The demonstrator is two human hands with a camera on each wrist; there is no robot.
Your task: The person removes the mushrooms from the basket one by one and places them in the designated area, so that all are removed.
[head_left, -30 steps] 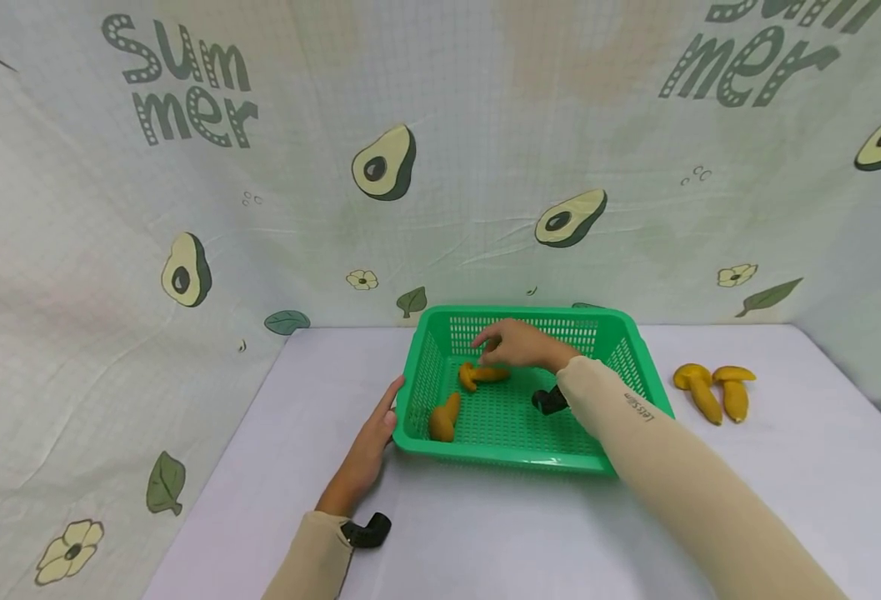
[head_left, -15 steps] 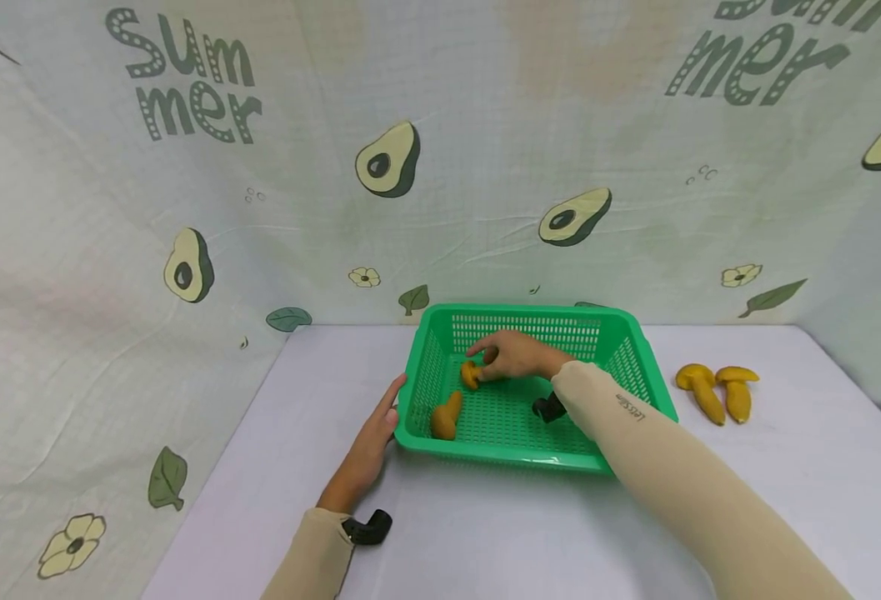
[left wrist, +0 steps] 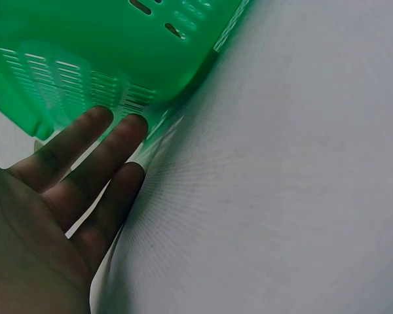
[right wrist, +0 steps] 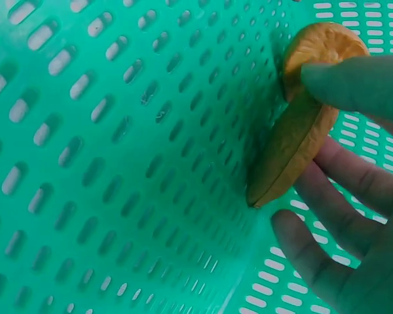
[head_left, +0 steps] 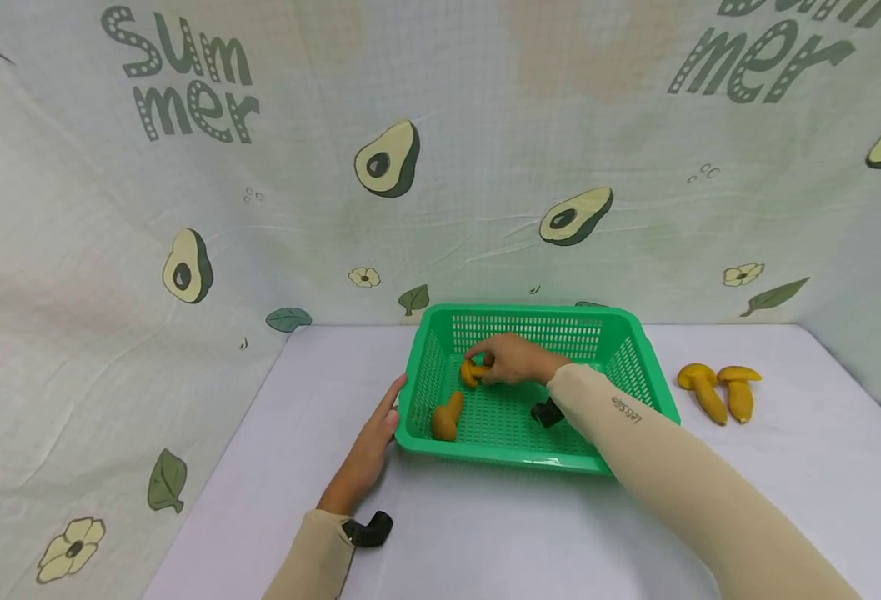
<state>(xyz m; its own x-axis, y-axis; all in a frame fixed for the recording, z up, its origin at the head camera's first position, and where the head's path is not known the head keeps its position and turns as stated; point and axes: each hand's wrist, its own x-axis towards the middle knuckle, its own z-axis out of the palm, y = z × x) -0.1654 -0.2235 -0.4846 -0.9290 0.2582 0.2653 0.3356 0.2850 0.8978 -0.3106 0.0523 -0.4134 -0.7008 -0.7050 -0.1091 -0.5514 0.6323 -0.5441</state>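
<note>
Inside the green plastic basket (head_left: 485,452), my right hand (head_left: 518,358) is at a yellow-brown toy mushroom (head_left: 473,372) near the left back. The right wrist view shows the thumb on this mushroom (right wrist: 295,140) where cap meets stem, with fingers on its far side; it lies along the basket floor. A second mushroom (head_left: 446,419) lies in the basket's front left corner. My left hand (head_left: 368,446) rests beside the basket's left side, fingers straight. In the left wrist view, the left hand's fingertips (left wrist: 128,127) reach the basket's slotted wall.
Two more mushrooms (head_left: 703,392) (head_left: 740,392) lie side by side on the white table (head_left: 530,533), right of the basket. Behind the table hangs a cloth (head_left: 470,208) printed with avocados.
My right hand has come down from above the mushroom and taken it between thumb and fingers. The left hand and the basket have stayed in place.
</note>
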